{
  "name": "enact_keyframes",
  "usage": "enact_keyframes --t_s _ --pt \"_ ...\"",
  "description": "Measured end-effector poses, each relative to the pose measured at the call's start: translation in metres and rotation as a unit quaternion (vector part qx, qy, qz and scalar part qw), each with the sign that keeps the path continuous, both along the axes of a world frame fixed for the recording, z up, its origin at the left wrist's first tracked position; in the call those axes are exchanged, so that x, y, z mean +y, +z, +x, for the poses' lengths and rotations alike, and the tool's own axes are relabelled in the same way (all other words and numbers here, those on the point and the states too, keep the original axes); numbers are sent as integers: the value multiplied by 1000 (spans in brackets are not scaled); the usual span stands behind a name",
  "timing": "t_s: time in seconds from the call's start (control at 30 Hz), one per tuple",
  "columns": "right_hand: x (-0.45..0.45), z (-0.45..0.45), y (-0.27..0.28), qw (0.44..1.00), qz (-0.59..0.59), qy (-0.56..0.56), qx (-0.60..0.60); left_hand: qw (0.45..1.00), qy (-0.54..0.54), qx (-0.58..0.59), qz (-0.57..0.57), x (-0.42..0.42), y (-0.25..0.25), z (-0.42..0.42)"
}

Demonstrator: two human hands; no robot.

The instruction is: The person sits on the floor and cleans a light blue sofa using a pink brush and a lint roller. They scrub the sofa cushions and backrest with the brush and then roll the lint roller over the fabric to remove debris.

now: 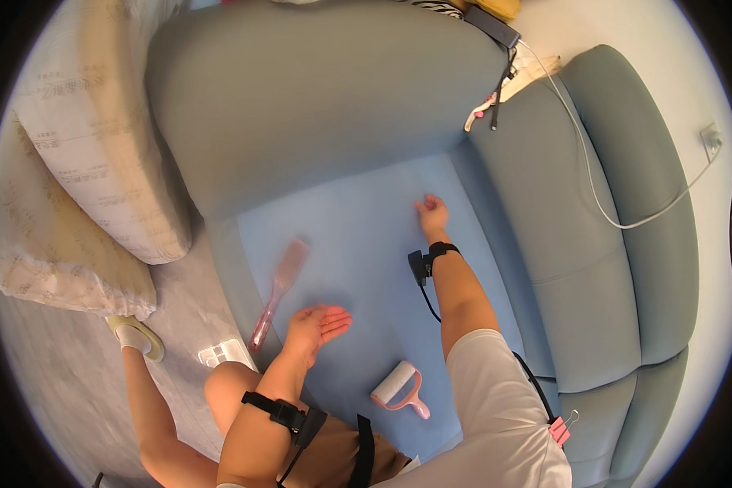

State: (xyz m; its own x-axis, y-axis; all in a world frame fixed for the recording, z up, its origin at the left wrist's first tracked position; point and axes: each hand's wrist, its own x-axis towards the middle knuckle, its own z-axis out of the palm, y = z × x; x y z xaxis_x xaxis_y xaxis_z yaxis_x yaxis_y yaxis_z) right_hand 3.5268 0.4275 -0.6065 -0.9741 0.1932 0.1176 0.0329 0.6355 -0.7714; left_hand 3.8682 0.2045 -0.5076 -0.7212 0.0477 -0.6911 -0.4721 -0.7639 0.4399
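Observation:
My left hand [322, 327] is held palm up over the blue sofa seat [366, 244], its fingers apart from the thumb side and nothing in it. Farther off, near the sofa's backrest side, my right hand [432, 213] has its fingers curled loosely; whether it pinches something small I cannot tell. A pink brush with a long clear handle [288, 268] lies to the left, up from my left hand. Closer to my body, between my arms, rests a lint roller with a pink handle and a pale roll [396, 381].
A grey sofa armrest [329, 91] rises ahead, backrest cushions [567, 232] stand right. A black power adapter [491, 27] and white cable [576, 119] hang at the corner. Wrapped mattresses [97, 134] lean left; a white divided tray [226, 352] is on the floor.

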Motion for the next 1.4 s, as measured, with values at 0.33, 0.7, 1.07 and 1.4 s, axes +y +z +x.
enact_keyframes --t_s 0.33,0.7,1.07,1.4 --pt "0 -23 5 990 44 -48 -124 1000 -19 8 4 3 -4 -13" --pt "-54 191 83 943 -99 311 -67 994 62 29 80 10 -24 -12" --pt "-56 265 98 873 -213 376 -226 991 36 68 107 10 -15 -2" --pt "6 134 27 979 93 106 145 997 21 37 60 11 -3 -3"
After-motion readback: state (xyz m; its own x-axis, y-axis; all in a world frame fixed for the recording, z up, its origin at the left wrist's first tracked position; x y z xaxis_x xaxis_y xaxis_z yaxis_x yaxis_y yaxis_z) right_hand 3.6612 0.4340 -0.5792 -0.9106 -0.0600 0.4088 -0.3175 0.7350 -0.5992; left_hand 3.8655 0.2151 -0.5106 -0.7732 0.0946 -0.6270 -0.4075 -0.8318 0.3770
